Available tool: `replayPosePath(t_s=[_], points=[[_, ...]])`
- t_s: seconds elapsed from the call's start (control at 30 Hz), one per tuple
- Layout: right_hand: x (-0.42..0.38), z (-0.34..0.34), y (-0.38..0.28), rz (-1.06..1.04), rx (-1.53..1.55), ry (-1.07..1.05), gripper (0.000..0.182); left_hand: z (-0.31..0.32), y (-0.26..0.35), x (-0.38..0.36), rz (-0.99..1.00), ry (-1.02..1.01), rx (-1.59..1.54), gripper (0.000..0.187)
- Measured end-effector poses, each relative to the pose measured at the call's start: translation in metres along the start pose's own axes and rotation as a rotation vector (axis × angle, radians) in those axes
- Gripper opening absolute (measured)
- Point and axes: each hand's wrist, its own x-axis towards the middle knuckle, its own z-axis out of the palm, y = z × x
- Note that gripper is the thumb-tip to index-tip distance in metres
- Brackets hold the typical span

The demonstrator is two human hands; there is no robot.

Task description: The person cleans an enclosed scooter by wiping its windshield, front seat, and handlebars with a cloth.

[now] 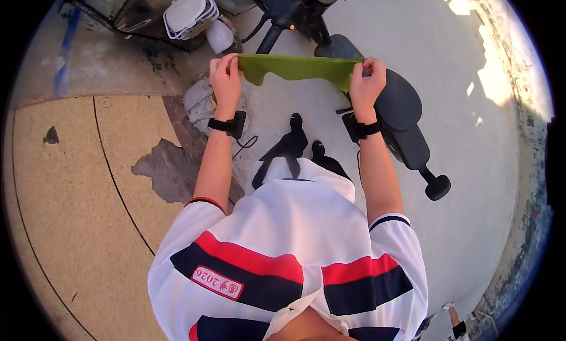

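Observation:
A green cloth (300, 67) is stretched out sideways in front of me, its top edge straight and its lower edge hanging in an uneven curve. My left hand (225, 81) pinches the cloth's left top corner between thumb and fingers. At the other end, my right hand (368, 86) is closed on the right top corner. Both arms reach forward, each wrist wearing a black strap with a small box. Behind the cloth and beside my right hand stands a dark scooter (399, 100), which the cloth partly overlaps in this view.
A white plastic basket-like object (187, 13) and a rounded white item (220, 36) are at the upper left, next to a dark metal frame. Tan boarding (71, 182) with a broken grey patch (168, 170) lies left. Pale concrete (466, 140) extends right toward a rough wall base.

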Motion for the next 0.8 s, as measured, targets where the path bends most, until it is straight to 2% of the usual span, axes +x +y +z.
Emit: replayPosePath(t_s=[0.03,0.1,0.17,0.3,0.4,0.43,0.53,0.6,0.63,0.73,0.8], points=[[0.002,0.003,0.005,-0.019,-0.018,0.009,0.008,0.005,0.006,0.004,-0.098,-0.023,-0.028,0.013],[0.005,0.017,0.005,0.159,0.111,0.019,0.009,0.013,0.015,0.013,-0.296,-0.067,-0.089,0.015],[0.012,0.03,0.002,0.261,0.234,-0.014,0.018,0.026,0.0,0.023,-0.278,-0.039,-0.181,0.015],[0.038,0.059,-0.004,0.412,0.271,-0.195,0.026,0.05,-0.031,0.035,-0.196,0.024,-0.267,0.016],[0.049,0.095,0.0,0.341,0.379,-0.179,0.023,0.058,-0.034,0.036,-0.122,-0.057,-0.091,0.02],[0.051,0.107,-0.002,0.294,0.354,-0.234,0.022,0.064,-0.037,0.035,-0.148,-0.128,-0.159,0.029],[0.053,0.139,-0.011,0.161,0.306,-0.426,0.021,0.081,-0.04,0.03,0.01,-0.215,-0.06,0.038],[0.05,0.158,-0.019,0.091,0.305,-0.601,0.02,0.084,-0.04,0.025,-0.047,-0.26,-0.049,0.041],[0.049,0.168,-0.023,-0.103,0.304,-0.588,0.022,0.082,-0.04,0.022,-0.076,-0.283,-0.044,0.043],[0.054,0.186,-0.022,-0.377,0.204,-0.734,0.025,0.072,-0.039,0.014,-0.187,-0.339,-0.06,0.041],[0.064,0.193,-0.016,-0.379,0.172,-0.763,0.026,0.066,-0.038,0.007,-0.16,-0.322,-0.063,0.041]])
